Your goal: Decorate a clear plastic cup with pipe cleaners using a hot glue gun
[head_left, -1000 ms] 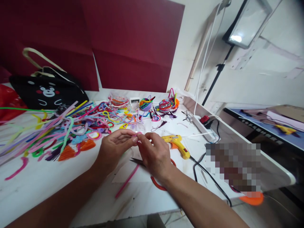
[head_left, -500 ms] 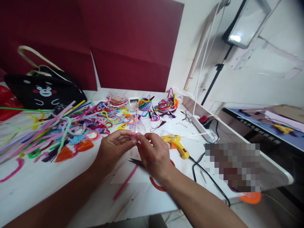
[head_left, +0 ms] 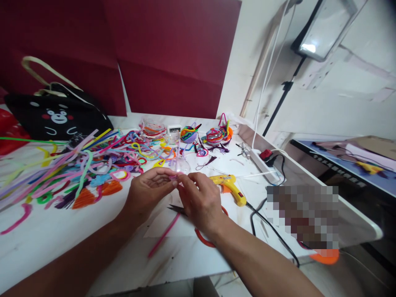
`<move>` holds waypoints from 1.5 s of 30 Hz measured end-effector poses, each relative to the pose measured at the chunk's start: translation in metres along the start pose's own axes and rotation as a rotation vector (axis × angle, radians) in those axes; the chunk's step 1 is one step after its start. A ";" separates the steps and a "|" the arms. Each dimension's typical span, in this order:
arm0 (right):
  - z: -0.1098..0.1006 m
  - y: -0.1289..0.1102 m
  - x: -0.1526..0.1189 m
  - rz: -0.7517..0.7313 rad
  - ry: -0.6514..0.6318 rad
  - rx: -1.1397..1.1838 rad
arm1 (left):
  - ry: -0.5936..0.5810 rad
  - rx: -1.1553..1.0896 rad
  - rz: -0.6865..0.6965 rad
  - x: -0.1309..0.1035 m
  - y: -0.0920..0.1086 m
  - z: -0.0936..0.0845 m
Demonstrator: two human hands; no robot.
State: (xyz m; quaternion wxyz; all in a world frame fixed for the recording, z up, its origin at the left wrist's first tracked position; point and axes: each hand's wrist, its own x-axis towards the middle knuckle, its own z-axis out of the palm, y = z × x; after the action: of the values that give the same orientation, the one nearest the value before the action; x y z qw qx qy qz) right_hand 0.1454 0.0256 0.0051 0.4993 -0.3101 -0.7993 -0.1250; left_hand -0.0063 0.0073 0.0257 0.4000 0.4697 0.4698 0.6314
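With fingers (head_left: pixel 156 176) closing on a small pinkish piece (head_left: pixel 173 178), my left hand (head_left: pixel 147 190) and right hand (head_left: pixel 200 199) are holding it above the tabletop (head_left: pixel 130 264), scissors (head_left: pixel 179 210) lying partly hidden beneath the right, a pink strip (head_left: pixel 163 235) beside them, a yellow glue gun (head_left: pixel 235 192) resting nearby.

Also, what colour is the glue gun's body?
Yellow; the glue gun shows best in the head view, beside the right hand.

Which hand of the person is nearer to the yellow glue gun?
Right: the right hand is just left of the yellow glue gun in the picture; the left hand is farther left, beyond the right hand.
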 end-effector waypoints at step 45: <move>-0.007 0.003 0.003 0.087 -0.070 0.175 | -0.097 0.099 0.044 0.001 0.003 -0.003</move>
State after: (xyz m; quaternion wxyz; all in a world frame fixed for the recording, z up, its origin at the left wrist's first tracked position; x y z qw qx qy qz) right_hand 0.1519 0.0253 0.0105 0.5011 -0.3038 -0.8100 -0.0220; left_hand -0.0099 0.0069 0.0283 0.3845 0.5293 0.4700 0.5926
